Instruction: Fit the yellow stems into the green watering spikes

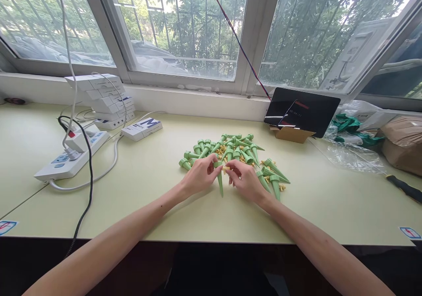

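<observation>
My left hand (202, 173) pinches a green plastic spike (220, 185), its pointed tip hanging down just above the table. Between the fingertips of my right hand (243, 177) is a small yellow plastic piece (226, 168), held against or very near the spike's capped top; whether the two touch I cannot tell. Behind both hands lies a pile of similar green spikes (230, 151) with ridged caps, and small yellow pieces are scattered among them. Several more spikes (274, 186) lie to the right of my right hand, with yellow bits (282, 188) beside them.
A power strip (70, 159) with cables and stacked white boxes (110, 100) are at the left, near a single white box (142, 129). At the back right a tablet (301, 111) leans on a cardboard stand (293, 134). Plastic bags (352, 151) and a black-handled tool (405, 188) lie farther right.
</observation>
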The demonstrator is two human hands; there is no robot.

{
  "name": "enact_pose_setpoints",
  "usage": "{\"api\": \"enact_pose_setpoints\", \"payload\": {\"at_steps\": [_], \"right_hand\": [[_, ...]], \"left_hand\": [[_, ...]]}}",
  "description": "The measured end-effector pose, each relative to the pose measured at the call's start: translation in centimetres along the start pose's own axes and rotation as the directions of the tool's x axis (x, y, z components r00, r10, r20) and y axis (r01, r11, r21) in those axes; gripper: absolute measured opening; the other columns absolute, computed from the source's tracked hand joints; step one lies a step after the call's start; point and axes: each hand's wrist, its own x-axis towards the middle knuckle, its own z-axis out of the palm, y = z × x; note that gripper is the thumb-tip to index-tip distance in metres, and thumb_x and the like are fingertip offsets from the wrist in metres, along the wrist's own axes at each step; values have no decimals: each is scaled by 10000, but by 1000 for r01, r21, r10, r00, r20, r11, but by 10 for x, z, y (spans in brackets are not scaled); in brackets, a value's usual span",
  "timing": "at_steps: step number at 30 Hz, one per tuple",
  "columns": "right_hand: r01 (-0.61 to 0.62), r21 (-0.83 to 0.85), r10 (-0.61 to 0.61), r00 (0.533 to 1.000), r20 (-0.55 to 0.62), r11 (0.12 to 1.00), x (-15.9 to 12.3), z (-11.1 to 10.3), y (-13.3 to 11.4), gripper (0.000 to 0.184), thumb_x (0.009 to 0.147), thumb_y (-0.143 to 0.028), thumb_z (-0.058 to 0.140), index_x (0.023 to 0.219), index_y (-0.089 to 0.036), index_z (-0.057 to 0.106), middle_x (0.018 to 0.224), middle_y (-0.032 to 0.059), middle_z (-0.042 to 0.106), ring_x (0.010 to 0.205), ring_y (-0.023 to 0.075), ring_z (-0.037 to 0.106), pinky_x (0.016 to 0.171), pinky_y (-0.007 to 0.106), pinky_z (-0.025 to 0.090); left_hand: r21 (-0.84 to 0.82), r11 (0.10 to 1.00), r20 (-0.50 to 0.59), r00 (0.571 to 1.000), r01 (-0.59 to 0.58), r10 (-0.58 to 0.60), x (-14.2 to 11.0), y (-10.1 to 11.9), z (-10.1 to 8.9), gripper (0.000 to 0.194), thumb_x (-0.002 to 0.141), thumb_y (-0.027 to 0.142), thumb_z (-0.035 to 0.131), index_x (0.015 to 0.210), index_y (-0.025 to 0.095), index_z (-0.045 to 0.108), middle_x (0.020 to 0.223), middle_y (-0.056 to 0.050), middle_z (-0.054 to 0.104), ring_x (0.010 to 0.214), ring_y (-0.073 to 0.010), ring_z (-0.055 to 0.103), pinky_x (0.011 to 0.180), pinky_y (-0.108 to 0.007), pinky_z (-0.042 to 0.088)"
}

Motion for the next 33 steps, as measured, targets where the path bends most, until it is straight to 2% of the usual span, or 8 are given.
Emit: {"api": "enact_pose_setpoints", "payload": {"at_steps": [18, 28, 33], "right_hand": [[-9, 21, 8, 999, 35, 1000, 0, -2, -1, 247, 988, -306, 449, 804, -189, 566, 594, -37, 534, 487, 102, 518, 551, 232, 409], [-22, -76, 25, 999, 33, 997, 2, -4, -1, 372, 983, -337, 446, 640, -193, 462, 516, -39, 484, 487, 110, 433, 528, 250, 344], [1, -82, -2, 1000, -14, 997, 2, -4, -3, 294, 971, -325, 476, 735, -183, 577, 582, -20, 535, 536, 120, 486, 569, 254, 383]], "left_hand": [[-6, 999, -19, 998, -52, 52, -1, -3, 1, 169, 886, 322, 563, 825, 194, 470, 547, 72, 457, 461, -86, 384, 520, -225, 344], [7, 997, -26, 997, -74, 74, -1, -3, 2, 156, 882, 326, 578, 854, 189, 510, 549, 69, 459, 469, -90, 387, 526, -225, 345], [-5, 998, -20, 998, -58, 58, -1, -1, 1, 163, 882, 333, 576, 845, 191, 507, 555, 66, 463, 468, -90, 386, 519, -224, 342]]}}
